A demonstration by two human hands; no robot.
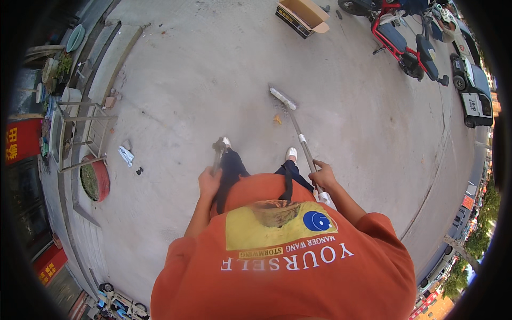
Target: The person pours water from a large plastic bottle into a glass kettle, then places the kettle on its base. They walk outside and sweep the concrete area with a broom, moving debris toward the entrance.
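My right hand (323,175) is closed around the long grey handle of a broom (295,122). The handle slants forward and left, and its pale, narrow head (282,98) rests on the concrete ahead of my feet. A small yellowish scrap (277,119), perhaps a dry leaf, lies just behind that head. By my left thigh, my left hand (209,182) grips a grey upright handle with a dark brown end (218,146). The rest of that tool is foreshortened, so I cannot tell its kind.
An open cardboard box (303,17) stands far ahead, with a red scooter (397,45) to its right. At left are a metal frame (85,136), a red round planter (96,178) and a crumpled pale cloth (126,156). Parked vehicles (472,90) line the right side.
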